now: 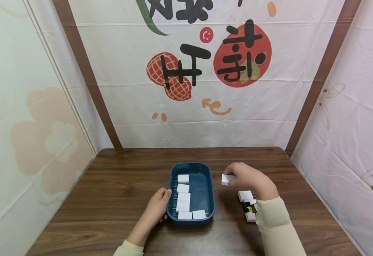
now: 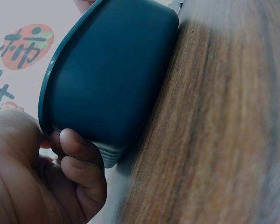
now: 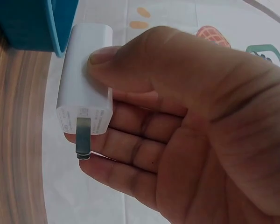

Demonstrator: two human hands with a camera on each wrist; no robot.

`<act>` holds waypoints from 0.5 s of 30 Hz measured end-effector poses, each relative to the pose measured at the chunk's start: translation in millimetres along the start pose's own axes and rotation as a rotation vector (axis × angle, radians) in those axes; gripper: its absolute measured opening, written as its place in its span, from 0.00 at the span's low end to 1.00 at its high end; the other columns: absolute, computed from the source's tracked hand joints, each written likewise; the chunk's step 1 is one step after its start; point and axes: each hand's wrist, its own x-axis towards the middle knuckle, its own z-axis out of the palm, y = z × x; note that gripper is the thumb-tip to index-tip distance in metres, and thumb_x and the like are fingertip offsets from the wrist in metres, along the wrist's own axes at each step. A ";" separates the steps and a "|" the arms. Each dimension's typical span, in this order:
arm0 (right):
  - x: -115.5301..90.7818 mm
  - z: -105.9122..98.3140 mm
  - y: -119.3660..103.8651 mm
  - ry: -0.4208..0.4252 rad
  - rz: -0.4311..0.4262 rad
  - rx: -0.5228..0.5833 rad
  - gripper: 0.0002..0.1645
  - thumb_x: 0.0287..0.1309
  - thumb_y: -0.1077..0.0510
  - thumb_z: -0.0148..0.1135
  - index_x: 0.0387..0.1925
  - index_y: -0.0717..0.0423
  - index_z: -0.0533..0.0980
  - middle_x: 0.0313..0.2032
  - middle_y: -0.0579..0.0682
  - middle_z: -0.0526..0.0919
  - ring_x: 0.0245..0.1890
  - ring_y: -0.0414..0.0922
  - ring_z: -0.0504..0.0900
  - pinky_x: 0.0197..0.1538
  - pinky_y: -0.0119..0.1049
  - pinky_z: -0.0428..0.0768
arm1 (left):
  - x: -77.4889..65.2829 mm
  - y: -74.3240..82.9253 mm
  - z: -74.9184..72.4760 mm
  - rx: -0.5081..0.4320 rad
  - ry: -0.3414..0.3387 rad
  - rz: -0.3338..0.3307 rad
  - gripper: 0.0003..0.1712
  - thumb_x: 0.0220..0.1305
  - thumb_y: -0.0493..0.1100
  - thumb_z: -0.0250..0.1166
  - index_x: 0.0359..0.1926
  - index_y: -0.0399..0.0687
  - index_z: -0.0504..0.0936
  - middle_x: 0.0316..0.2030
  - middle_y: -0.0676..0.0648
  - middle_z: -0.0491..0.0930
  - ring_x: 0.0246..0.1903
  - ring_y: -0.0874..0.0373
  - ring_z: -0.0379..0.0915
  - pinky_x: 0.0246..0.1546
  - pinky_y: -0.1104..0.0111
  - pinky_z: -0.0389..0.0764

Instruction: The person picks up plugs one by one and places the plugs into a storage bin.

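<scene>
Casing (image 3: 79, 65), not prongs (image 3: 83, 135), is where the right hand (image 1: 250, 177) pinches its white adapter (image 1: 225, 180), probably for the flat sides; thumb and fingers part only by its thickness. It hangs right of the blue tray (image 1: 213, 199), whose rim the left hand (image 1: 155, 206) grips, likely for steadiness. More adapters (image 1: 183, 179) lie inside; others (image 1: 245, 196) flank a black item (image 1: 249, 207) on the desk (image 1: 125, 185).

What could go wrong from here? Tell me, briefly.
The white adapter in the right hand has an exposed metal prong, which might snag on the blue tray. The left hand grips only the tray's left side, so a bump could swing it. The adapters inside might shift if knocked.
</scene>
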 end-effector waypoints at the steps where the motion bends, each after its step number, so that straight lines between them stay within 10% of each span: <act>1: 0.1 0.3 -1.6 0.000 -0.003 -0.004 0.15 0.55 0.65 0.70 0.47 0.56 0.84 0.41 0.45 0.85 0.36 0.41 0.78 0.45 0.42 0.82 | 0.0 0.0 0.0 -0.001 0.000 -0.001 0.21 0.82 0.54 0.47 0.47 0.41 0.75 0.18 0.45 0.71 0.11 0.54 0.69 0.09 0.69 0.68; 15: 0.8 6.4 -21.0 -0.011 -0.065 -0.048 0.15 0.56 0.63 0.71 0.46 0.55 0.84 0.43 0.46 0.84 0.38 0.41 0.78 0.45 0.42 0.82 | -0.4 -0.2 -0.1 0.003 -0.001 -0.002 0.21 0.82 0.54 0.47 0.47 0.41 0.75 0.18 0.45 0.72 0.11 0.54 0.69 0.09 0.68 0.69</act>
